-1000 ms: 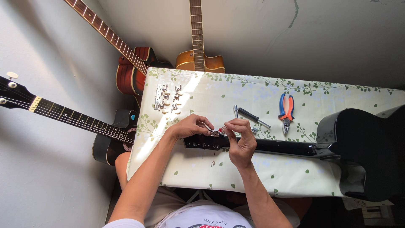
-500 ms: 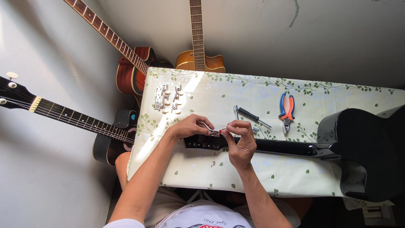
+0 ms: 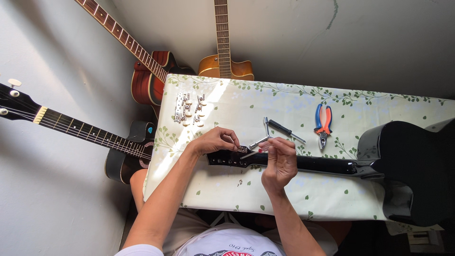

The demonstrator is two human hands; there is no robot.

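Observation:
A black guitar (image 3: 417,166) lies across the table (image 3: 246,194), its neck pointing left and its headstock (image 3: 225,159) near the middle. My left hand (image 3: 215,141) rests on the headstock, fingertips pinched over a small metal part at its upper edge. My right hand (image 3: 279,161) hovers over the neck just right of the headstock, fingers closed on a slim metal tool (image 3: 250,153) aimed at the same spot.
A set of silver tuning pegs (image 3: 189,109) lies at the table's back left. A small wrench and screwdriver (image 3: 279,130) and orange-and-blue pliers (image 3: 323,121) lie behind the neck. Three other guitars lean against the walls: black (image 3: 128,151), red (image 3: 147,80), amber (image 3: 225,68).
My right hand has shifted slightly right and lifted off the headstock with the tool. My left hand stays on the headstock.

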